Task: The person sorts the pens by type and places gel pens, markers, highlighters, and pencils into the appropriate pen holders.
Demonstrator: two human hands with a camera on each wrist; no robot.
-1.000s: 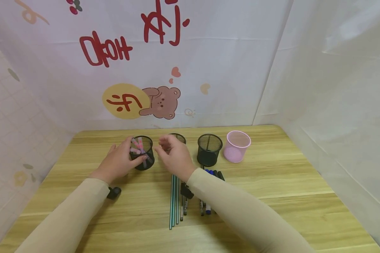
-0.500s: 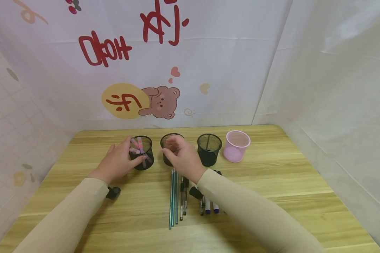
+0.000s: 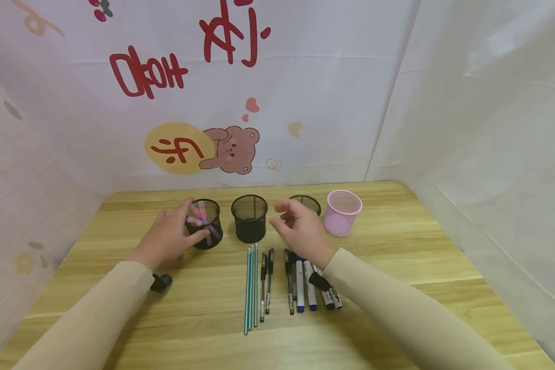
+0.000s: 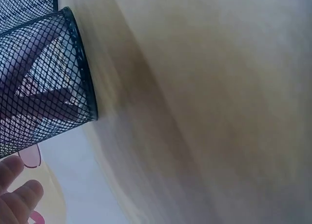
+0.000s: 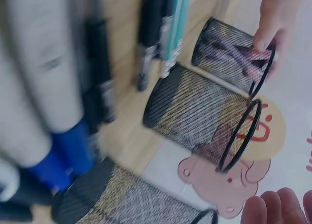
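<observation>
My left hand (image 3: 164,236) grips the leftmost black mesh pen cup (image 3: 215,234), its thumb across the front. Inside this cup lie several pink and pale purple sticks, seen through the mesh (image 4: 44,82) in the left wrist view; their kind is unclear. My right hand (image 3: 302,228) hovers with loosely bent fingers and holds nothing. It hides part of the third black mesh cup (image 3: 311,201). To its left stands the second black mesh cup (image 3: 251,228), also visible beside the left-hand cup in the right wrist view (image 5: 200,112).
A pink mesh cup (image 3: 341,218) stands at the right end of the row. In front lie teal pencils (image 3: 251,288), black gel pens (image 3: 268,282) and white markers (image 3: 300,288) with blue or black caps. A printed cloth (image 3: 328,103) hangs behind the wooden table (image 3: 203,318).
My right hand has moved right, from beside the second cup to in front of the third, uncovering the second cup and more pens. My left hand stays on its cup.
</observation>
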